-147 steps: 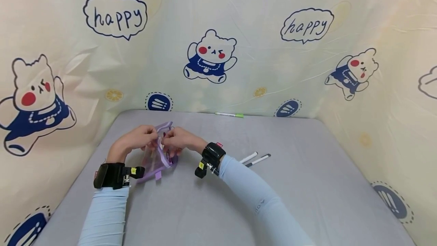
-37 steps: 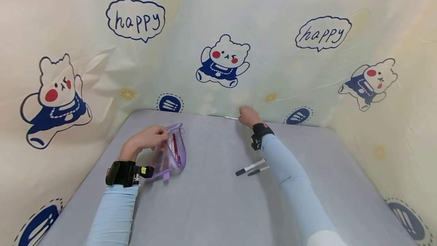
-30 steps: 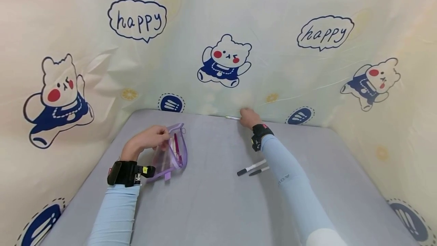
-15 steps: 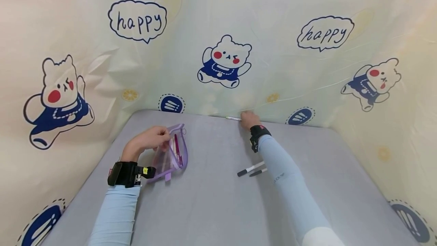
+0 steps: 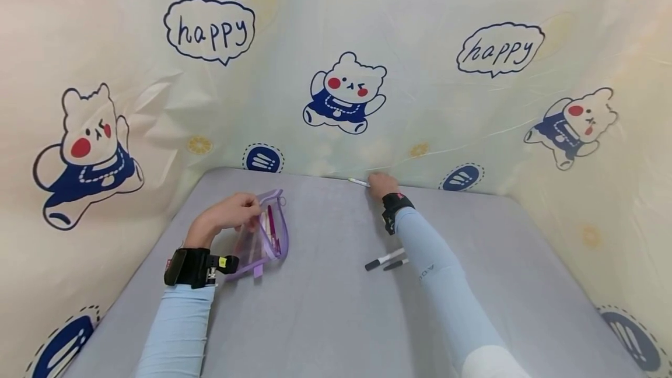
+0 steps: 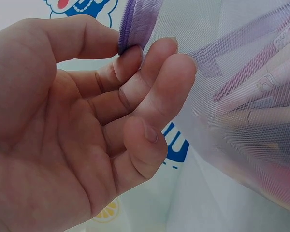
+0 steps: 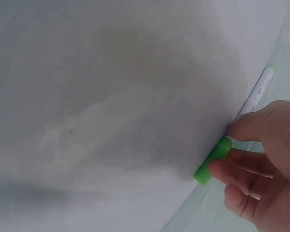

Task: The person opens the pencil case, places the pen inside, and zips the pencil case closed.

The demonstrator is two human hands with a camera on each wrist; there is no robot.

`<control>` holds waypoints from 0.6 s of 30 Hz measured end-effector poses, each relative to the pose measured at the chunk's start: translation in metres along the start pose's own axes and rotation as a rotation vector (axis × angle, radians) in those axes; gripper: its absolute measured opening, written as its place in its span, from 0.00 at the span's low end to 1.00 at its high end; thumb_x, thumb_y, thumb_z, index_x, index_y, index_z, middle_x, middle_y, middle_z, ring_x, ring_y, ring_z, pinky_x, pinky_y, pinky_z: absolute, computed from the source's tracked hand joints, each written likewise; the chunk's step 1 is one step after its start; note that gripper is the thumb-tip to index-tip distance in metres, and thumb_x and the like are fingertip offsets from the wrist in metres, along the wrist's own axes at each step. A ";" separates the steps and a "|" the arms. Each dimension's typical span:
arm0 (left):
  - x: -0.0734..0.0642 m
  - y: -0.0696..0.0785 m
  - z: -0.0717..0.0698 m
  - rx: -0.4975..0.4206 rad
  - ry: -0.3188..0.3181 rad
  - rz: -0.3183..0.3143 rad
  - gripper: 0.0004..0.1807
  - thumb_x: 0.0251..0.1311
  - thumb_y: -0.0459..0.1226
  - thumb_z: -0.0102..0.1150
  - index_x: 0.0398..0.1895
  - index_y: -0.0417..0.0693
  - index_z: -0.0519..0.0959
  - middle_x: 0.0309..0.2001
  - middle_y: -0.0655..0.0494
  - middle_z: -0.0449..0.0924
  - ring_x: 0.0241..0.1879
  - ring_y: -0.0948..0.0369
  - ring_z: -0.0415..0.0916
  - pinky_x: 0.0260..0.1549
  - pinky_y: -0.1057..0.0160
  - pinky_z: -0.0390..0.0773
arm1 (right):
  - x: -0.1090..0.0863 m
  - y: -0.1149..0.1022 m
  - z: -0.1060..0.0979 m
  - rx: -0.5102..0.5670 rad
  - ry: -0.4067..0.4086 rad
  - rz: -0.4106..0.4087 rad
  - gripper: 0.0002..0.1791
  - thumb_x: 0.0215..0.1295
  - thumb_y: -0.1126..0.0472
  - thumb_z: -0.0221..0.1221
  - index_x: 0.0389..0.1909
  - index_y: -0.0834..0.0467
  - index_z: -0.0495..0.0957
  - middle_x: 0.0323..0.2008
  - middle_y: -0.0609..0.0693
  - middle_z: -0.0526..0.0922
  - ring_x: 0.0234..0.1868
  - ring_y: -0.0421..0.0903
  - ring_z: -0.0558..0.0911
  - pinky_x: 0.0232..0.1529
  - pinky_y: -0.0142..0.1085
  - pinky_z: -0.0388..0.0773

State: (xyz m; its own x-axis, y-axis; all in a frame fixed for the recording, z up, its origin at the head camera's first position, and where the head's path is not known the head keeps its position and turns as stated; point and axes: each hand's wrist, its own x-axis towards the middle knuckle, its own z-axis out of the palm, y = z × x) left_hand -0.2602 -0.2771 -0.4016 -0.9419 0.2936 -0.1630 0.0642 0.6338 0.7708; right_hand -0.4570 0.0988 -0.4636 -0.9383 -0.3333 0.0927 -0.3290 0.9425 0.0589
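Observation:
My left hand (image 5: pixel 236 212) pinches the open zipper edge of a purple mesh pencil case (image 5: pixel 251 248) on the left of the table. In the left wrist view, thumb and fingertips meet at the purple zipper (image 6: pixel 141 21), with several pens (image 6: pixel 261 79) showing through the mesh. A dark pink pen (image 5: pixel 272 223) leans inside the case's opening. At the back edge of the table, my right hand (image 5: pixel 383 185) holds a white marker (image 5: pixel 359 182) between thumb and fingers. The right wrist view shows its green cap (image 7: pixel 212 162) beside my fingertips.
Two pens with dark caps lie mid-table, a white marker (image 5: pixel 385 258) and a thinner pen (image 5: pixel 396 264), partly hidden by my right sleeve (image 5: pixel 436 267). A printed curtain (image 5: pixel 336 16) rises directly behind the grey table (image 5: pixel 315 319) and along its sides.
My right hand has left the pencil case and reached to the back edge, onto the green-capped marker. Lately the marker has tilted slightly. My left hand keeps holding the case.

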 end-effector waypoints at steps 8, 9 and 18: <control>0.000 0.001 0.000 -0.003 -0.001 -0.020 0.11 0.71 0.39 0.44 0.35 0.40 0.72 0.29 0.48 0.80 0.30 0.55 0.77 0.26 0.62 0.68 | -0.001 0.003 -0.012 -0.057 -0.049 -0.007 0.05 0.65 0.66 0.55 0.37 0.62 0.79 0.38 0.59 0.84 0.40 0.57 0.83 0.37 0.52 0.80; 0.001 0.001 0.000 0.000 -0.002 -0.020 0.11 0.71 0.39 0.45 0.35 0.40 0.72 0.30 0.48 0.80 0.30 0.55 0.77 0.26 0.62 0.69 | -0.001 0.004 -0.014 -0.064 -0.059 -0.011 0.05 0.65 0.66 0.55 0.37 0.62 0.79 0.38 0.59 0.84 0.39 0.57 0.83 0.37 0.51 0.80; 0.001 0.000 0.000 0.010 -0.008 -0.012 0.10 0.71 0.37 0.44 0.36 0.39 0.72 0.29 0.48 0.79 0.29 0.56 0.77 0.26 0.61 0.69 | 0.000 0.004 -0.028 0.209 -0.191 0.018 0.03 0.61 0.64 0.59 0.33 0.60 0.79 0.27 0.50 0.76 0.28 0.48 0.73 0.28 0.37 0.67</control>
State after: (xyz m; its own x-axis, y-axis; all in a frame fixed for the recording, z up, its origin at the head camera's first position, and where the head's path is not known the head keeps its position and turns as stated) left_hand -0.2614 -0.2767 -0.4019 -0.9399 0.2919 -0.1773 0.0562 0.6441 0.7628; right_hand -0.4549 0.1019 -0.4352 -0.9407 -0.3249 -0.0980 -0.3089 0.9393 -0.1494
